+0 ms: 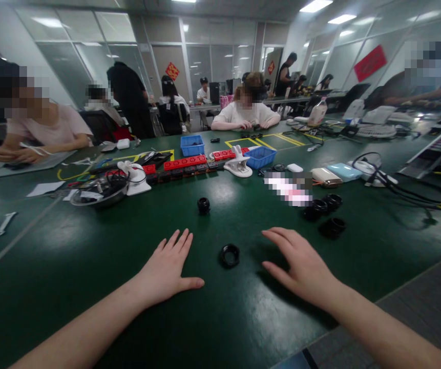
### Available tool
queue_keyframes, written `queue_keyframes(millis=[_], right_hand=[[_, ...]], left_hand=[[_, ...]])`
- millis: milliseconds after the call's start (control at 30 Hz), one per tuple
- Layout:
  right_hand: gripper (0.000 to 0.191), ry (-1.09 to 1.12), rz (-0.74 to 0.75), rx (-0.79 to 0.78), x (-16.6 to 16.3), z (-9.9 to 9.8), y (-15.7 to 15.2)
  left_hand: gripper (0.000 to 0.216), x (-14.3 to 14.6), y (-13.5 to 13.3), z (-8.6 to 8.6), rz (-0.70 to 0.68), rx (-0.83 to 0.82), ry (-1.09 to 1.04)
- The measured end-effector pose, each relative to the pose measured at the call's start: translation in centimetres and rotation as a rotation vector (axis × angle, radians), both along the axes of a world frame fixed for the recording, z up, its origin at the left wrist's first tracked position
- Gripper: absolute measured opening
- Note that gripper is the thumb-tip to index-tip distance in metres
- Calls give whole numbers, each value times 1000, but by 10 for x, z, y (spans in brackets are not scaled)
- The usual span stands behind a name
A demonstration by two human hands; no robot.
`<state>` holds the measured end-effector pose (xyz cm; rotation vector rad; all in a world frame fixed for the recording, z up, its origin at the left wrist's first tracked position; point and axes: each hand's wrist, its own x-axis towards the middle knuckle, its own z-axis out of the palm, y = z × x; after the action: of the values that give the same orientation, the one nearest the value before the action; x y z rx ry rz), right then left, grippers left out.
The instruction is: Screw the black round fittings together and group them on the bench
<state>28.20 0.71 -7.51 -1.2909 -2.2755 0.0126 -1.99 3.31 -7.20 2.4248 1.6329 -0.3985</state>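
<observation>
My left hand (pixel 170 266) lies flat on the green table (pixel 220 328), its fingers spread and the thumb pointing right. Over the table on the other side, my right hand (pixel 300 261) is held with thumb and fingers apart and nothing between them. Between the two hands sits a black ring-shaped fitting (pixel 230 255), touched by neither. Farther off stands a small black cylindrical fitting (pixel 203 206). Beyond my right hand are several more black fittings, one of them a threaded piece (pixel 333 227) lying nearest to that hand.
A metal bowl (pixel 99 197) of small items and a wrench (pixel 5 224) are at the left. Red power strips (pixel 185 162), a white clip stand (pixel 238 166) and blue bins (pixel 260 157) line the middle. A laptop (pixel 435 148) and cables are at right. Other people sit around.
</observation>
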Motion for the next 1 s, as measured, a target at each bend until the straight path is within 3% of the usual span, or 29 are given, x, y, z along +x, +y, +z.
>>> queue_keyframes(millis=[133, 333, 700, 833, 1000], right_hand=[[60, -84, 99, -170, -51, 10, 1], [61, -117, 130, -204, -69, 8, 13], [42, -180, 194, -226, -78, 3, 23], [41, -206, 97, -260, -68, 6, 41], [35, -201, -69, -278, -31, 6, 60]], left_hand=[[106, -1, 0, -3, -6, 32, -23], [106, -3, -1, -5, -24, 58, -47], [106, -3, -1, -5, -17, 41, -44], [105, -3, 0, -4, -20, 29, -41], [105, -3, 0, -1, -17, 10, -41]])
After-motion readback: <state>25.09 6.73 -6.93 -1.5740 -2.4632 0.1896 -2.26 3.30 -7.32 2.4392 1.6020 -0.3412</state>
